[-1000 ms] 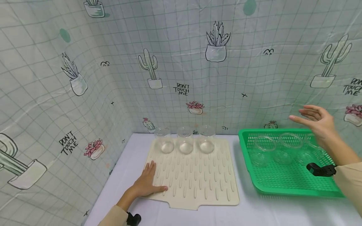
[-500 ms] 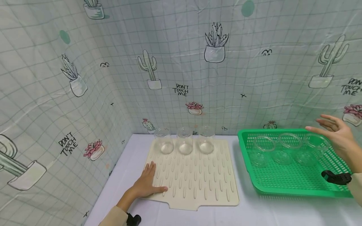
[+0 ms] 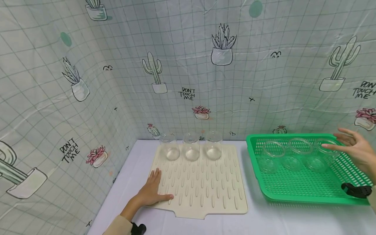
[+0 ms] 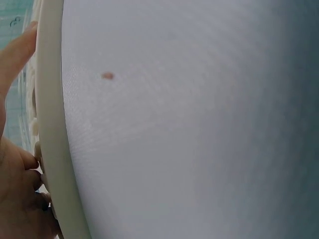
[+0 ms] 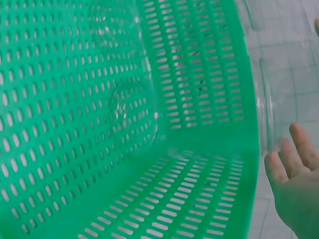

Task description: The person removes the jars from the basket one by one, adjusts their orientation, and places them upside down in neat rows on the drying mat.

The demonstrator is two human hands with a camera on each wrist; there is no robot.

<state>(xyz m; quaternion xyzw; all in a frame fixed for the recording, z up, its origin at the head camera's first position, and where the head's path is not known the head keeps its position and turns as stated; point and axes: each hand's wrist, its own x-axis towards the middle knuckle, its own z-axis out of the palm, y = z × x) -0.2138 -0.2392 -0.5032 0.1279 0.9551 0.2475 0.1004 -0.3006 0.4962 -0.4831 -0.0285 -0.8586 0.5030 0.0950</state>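
Note:
My left hand [image 3: 150, 192] rests flat on the left edge of a cream ridged drying mat [image 3: 217, 182], fingers and thumb spread. Along the back of the mat stand three clear jars [image 3: 191, 153], upright. At right, a green plastic basket [image 3: 293, 197] holds three more clear jars in a row at its back. Over the basket's right rear side is my right hand [image 3: 356, 151], thumb and fingers apart, beside the rightmost jar [image 3: 326, 150]. In the right wrist view the fingertips [image 5: 275, 167] lie close to that jar's rim; contact cannot be told.
A white cloth [image 3: 235, 225] covers the table. Behind and to the left hangs a grid-patterned curtain [image 3: 176, 71] with cactus prints, close behind the jars and the basket. The mat has a tab [image 3: 190, 213] at its front edge.
My right hand has moved right and down, from above the basket to beside the rightmost jar. The left hand has stayed on the mat, and the jars have not moved.

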